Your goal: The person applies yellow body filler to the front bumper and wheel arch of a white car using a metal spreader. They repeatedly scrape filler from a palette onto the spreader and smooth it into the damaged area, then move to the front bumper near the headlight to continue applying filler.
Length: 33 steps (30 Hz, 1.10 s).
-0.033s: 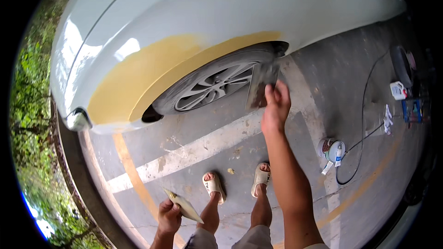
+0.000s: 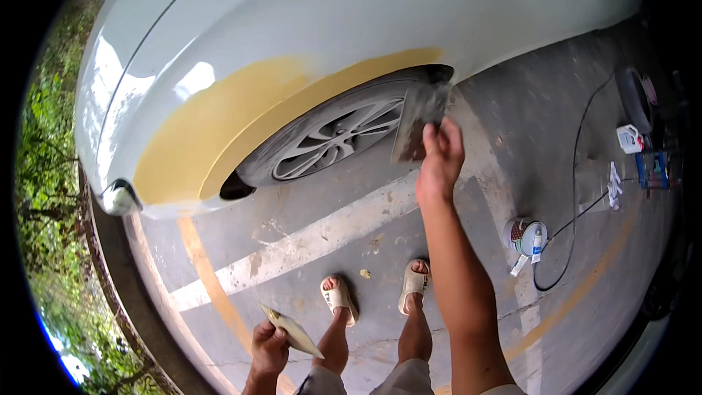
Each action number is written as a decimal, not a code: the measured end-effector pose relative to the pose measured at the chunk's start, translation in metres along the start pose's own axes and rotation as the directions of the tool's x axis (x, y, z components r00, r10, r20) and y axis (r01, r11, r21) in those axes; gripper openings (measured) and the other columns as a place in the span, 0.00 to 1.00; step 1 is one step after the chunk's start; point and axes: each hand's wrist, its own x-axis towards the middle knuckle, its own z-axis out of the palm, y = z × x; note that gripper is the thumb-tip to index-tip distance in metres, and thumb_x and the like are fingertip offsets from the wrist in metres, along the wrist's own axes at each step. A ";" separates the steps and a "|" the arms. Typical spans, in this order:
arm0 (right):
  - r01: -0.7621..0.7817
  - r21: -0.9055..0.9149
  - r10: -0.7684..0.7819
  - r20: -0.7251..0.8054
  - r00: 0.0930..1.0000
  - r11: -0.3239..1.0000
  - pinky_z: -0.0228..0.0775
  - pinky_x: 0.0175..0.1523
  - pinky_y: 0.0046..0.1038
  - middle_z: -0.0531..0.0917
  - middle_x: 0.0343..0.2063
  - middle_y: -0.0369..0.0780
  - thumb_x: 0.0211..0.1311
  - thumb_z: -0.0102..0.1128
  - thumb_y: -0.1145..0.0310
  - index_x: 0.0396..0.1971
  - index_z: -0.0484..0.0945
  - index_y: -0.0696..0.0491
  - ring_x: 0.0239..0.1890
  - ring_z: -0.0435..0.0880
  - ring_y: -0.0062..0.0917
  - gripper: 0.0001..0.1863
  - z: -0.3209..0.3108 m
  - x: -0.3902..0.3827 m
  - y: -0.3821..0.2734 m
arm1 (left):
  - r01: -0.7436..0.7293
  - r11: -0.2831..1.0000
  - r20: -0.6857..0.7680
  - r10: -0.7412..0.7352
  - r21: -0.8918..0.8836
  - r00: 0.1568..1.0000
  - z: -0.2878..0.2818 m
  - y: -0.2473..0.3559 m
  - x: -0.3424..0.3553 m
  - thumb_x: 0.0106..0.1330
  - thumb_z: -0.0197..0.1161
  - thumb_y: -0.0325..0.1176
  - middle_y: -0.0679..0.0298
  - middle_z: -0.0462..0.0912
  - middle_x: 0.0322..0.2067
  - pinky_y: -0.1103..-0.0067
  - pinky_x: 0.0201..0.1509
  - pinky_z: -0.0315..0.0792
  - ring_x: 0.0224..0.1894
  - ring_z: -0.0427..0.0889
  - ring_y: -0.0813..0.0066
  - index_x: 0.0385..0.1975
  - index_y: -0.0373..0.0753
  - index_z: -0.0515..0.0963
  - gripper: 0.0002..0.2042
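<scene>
My right hand [image 2: 439,161] grips a dark, flat rectangular plate [image 2: 409,139], blurred at its top, raised in front of the wheel [image 2: 336,135]. At the lower left, my left hand [image 2: 269,347] holds a pale flat board [image 2: 294,330] with a little yellowish material on its edge, fingers wrapped round it. Above both hands is a white car's fender [image 2: 307,0], with a broad matte yellow patch [image 2: 186,139] along the wheel arch.
On the grey floor at right lie a hose [image 2: 575,168], a round can with tubes [image 2: 518,234], a white jug [image 2: 629,139], a dark tyre-like object [image 2: 632,99] and white gloves [image 2: 613,189]. My sandalled feet [image 2: 338,296] stand below. A kerb [image 2: 110,249] and greenery border the left.
My right hand and its plate have shifted slightly upward. The car sits a little higher and further left in the view; my left hand is nearly unchanged.
</scene>
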 end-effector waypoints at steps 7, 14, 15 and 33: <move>0.237 0.013 -0.230 -0.188 0.955 0.971 0.65 0.47 0.20 0.75 0.34 0.34 0.60 0.58 0.76 0.47 0.69 0.57 0.38 0.71 0.17 0.15 0.010 0.107 -0.011 | -0.037 0.999 0.132 0.035 0.014 0.991 0.070 0.018 0.027 0.61 0.61 0.31 0.61 0.81 0.41 0.73 0.51 0.72 0.43 0.79 0.68 0.43 0.34 0.75 0.12; 0.229 0.105 -0.198 -0.246 0.949 0.968 0.66 0.50 0.21 0.76 0.37 0.35 0.60 0.58 0.75 0.47 0.69 0.56 0.41 0.73 0.19 0.16 0.009 0.123 0.011 | -0.005 0.999 0.066 0.002 0.048 0.998 0.060 0.015 0.034 0.62 0.60 0.31 0.61 0.81 0.37 0.71 0.47 0.75 0.40 0.80 0.67 0.41 0.35 0.75 0.10; 0.227 0.133 -0.189 -0.248 0.950 0.965 0.66 0.50 0.21 0.76 0.37 0.35 0.60 0.58 0.75 0.47 0.69 0.56 0.41 0.72 0.19 0.15 0.010 0.122 0.014 | 0.001 0.999 0.067 -0.004 0.042 0.998 0.055 0.014 0.034 0.62 0.59 0.30 0.61 0.81 0.37 0.71 0.46 0.75 0.39 0.80 0.67 0.41 0.35 0.75 0.10; 0.472 -0.073 -0.475 -0.020 0.880 0.879 0.66 0.38 0.17 0.76 0.29 0.35 0.58 0.57 0.78 0.44 0.69 0.58 0.31 0.72 0.15 0.14 0.050 0.068 0.001 | 0.033 0.999 0.073 -0.033 0.002 0.997 0.024 0.009 0.036 0.62 0.59 0.30 0.58 0.81 0.33 0.64 0.40 0.78 0.34 0.81 0.62 0.39 0.34 0.75 0.09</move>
